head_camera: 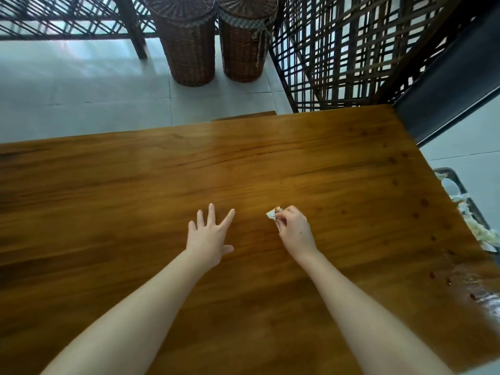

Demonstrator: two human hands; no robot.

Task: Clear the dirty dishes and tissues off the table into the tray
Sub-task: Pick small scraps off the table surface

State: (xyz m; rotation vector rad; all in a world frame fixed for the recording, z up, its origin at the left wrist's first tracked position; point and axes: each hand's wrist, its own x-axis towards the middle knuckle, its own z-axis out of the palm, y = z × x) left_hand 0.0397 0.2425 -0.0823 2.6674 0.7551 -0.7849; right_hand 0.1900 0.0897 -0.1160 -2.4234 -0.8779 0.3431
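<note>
One crumpled tissue [273, 213] sat pinched in the right hand [295, 232] low over the tabletop [270, 163]; the left hand [209, 236] lay spread, holding nothing; the tray [470, 212] waited well apart at the right edge; scraps might shed in transit.

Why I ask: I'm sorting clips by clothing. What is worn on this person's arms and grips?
Nothing that shows. The left forearm and right forearm are bare right to the picture's lower edge, with no sleeve or cuff in view. The left grip and right grip are bare hands: no gloves, and no watch, bracelet or ring is visible.
</note>
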